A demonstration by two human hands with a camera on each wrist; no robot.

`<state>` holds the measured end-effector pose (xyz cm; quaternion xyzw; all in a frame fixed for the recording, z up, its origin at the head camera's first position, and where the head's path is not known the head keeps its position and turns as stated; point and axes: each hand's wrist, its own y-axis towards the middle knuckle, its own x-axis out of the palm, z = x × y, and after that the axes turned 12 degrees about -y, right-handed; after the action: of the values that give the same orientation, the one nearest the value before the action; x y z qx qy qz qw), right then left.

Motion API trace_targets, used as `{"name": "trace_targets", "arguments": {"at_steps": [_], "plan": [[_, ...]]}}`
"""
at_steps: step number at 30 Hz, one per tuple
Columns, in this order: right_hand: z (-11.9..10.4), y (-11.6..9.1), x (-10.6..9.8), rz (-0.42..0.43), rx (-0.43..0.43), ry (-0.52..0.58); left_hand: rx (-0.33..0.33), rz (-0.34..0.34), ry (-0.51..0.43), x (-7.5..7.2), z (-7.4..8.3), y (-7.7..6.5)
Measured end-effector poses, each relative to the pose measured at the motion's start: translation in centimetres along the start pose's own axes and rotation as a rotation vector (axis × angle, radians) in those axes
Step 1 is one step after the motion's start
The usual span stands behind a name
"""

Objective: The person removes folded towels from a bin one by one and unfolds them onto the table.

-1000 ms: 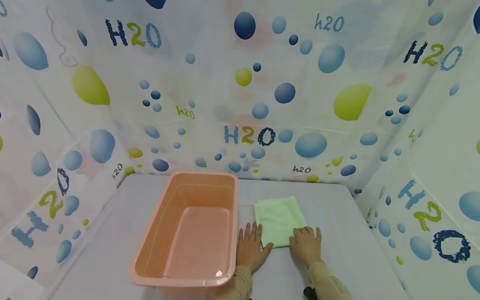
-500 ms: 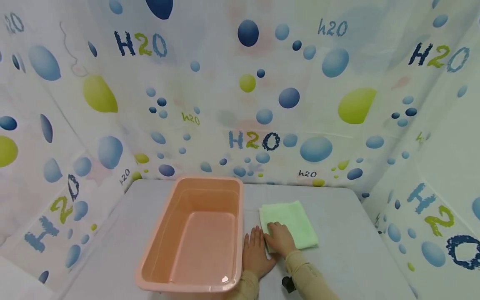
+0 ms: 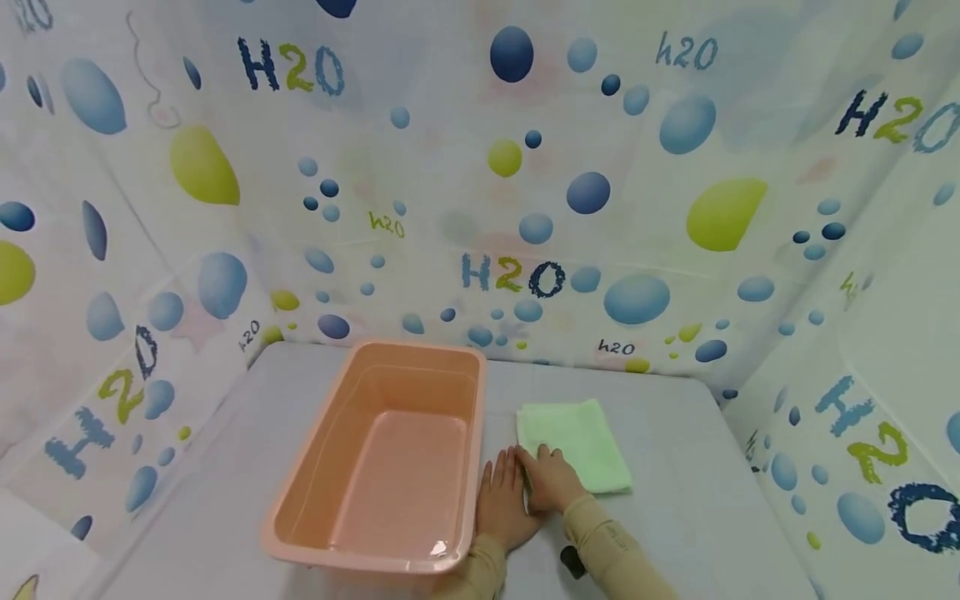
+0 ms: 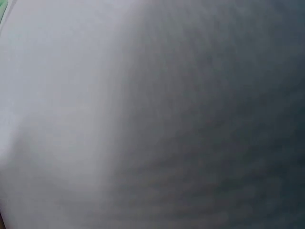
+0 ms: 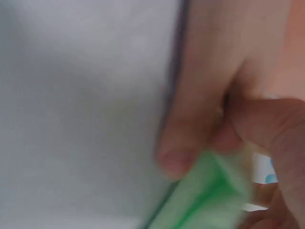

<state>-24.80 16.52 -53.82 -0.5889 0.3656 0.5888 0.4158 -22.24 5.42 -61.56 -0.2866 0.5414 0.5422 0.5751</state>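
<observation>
A folded light-green cloth (image 3: pixel 596 446) lies flat on the table, right of a pink plastic basin (image 3: pixel 482 417). Between basin and cloth, my left hand (image 3: pixel 504 504) rests on the table with straight fingers. My right hand (image 3: pixel 555 482) is at the cloth's near left corner, against the left hand's thumb side. In the right wrist view its bent thumb (image 5: pixel 267 121) and fingers pinch the blurred green cloth (image 5: pixel 205 195) edge, beside the left thumb (image 5: pixel 193 124). The corner itself is hidden in the head view. Blurred grey fills most of the left wrist view.
The grey-white tabletop (image 3: pixel 690 492) extends right of the cloth. Patterned H2O sheets (image 3: pixel 450 167) hang behind and on both sides. A small black object (image 3: pixel 573 561) sits beneath the right wrist.
My right hand has moved left from the cloth's near right corner to its near left corner, reaching the left hand. The left hand and basin have stayed in place; the view has shifted slightly.
</observation>
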Motion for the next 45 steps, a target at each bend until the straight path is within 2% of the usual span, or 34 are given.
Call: {"name": "trace_targets", "arguments": {"at_steps": [3, 7, 9, 11, 15, 21, 26, 30, 35, 37, 40, 45], "plan": [[1.0, 0.1, -0.2, 0.034, 0.009, 0.045, 0.008, 0.023, -0.015, 0.0, 0.2, 0.2], [2.8, 0.0, -0.6, 0.040, 0.070, 0.219, -0.009, 0.033, -0.070, 0.1, 0.5, 0.2], [3.5, -0.1, -0.5, 0.057, 0.103, 0.270, -0.012, 0.038, -0.099, 0.2, 0.6, 0.1], [3.9, -0.3, -0.3, 0.076, 0.104, 0.265, -0.007, 0.039, -0.110, 0.3, 0.7, 0.1], [4.5, -0.6, 0.4, 0.141, 0.057, 0.179, -0.007, 0.016, -0.145, 0.4, 1.0, 0.2], [5.5, -1.1, 1.6, 0.223, 0.144, 0.203, -0.019, 0.022, -0.178, 0.3, 1.4, 0.2], [5.8, -1.7, 2.5, 0.263, 0.129, 0.181, 0.006, 0.041, -0.152, 0.7, 1.3, -0.2], [6.6, -1.8, 2.7, 0.254, 0.195, 0.163, 0.001, 0.042, -0.145, 0.9, 0.9, -0.3], [8.8, -2.3, 2.5, 0.196, 0.306, 0.210, -0.015, 0.038, -0.150, 0.7, 0.3, -0.3], [9.8, -2.8, 2.5, 0.191, 0.342, 0.194, -0.013, 0.038, -0.148, 0.6, 0.2, -0.3], [10.9, -3.3, 2.7, 0.196, 0.354, 0.153, -0.010, 0.041, -0.154, 0.4, 0.0, -0.3], [11.9, -3.7, 3.2, 0.242, 0.311, 0.153, 0.001, 0.030, -0.156, 0.3, 0.0, -0.2]]}}
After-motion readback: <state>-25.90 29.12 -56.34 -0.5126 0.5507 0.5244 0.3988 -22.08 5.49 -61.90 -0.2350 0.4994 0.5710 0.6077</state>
